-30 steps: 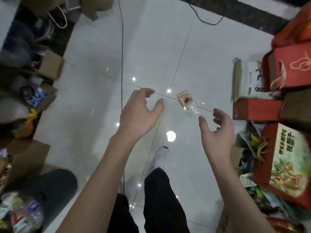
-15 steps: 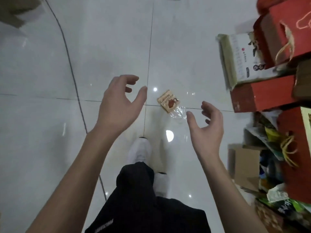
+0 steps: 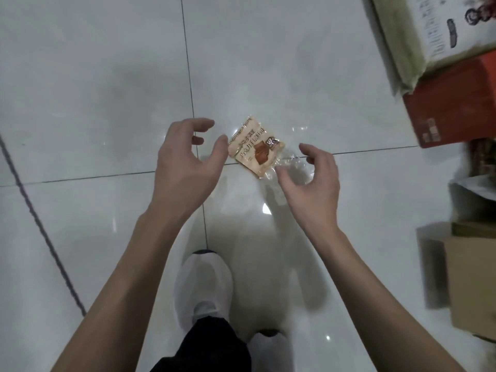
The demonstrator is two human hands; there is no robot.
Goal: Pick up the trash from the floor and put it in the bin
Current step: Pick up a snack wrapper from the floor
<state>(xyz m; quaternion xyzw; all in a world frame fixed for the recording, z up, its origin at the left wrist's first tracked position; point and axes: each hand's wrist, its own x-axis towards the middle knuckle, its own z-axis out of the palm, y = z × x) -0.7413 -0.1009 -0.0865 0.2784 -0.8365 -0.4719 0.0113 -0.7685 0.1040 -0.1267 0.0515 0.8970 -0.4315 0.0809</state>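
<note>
While snack wrapper [image 3: 255,150] is laid flat on floor tile [image 3: 107,76], it is flanked by left hand [image 3: 185,167] just left and right hand [image 3: 311,186] just right. Fingers of both are kept loosely spread, nothing grasped; touch by right thumb cannot be told.

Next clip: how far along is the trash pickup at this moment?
Done: nothing visible yet; the snack wrapper lies on the floor. In hand: the left hand and right hand hover open on either side of it, holding nothing; whether the right one touches its clear end is unclear. Left: grip it, lift it, drop it in a bin, which is out of view.
</note>
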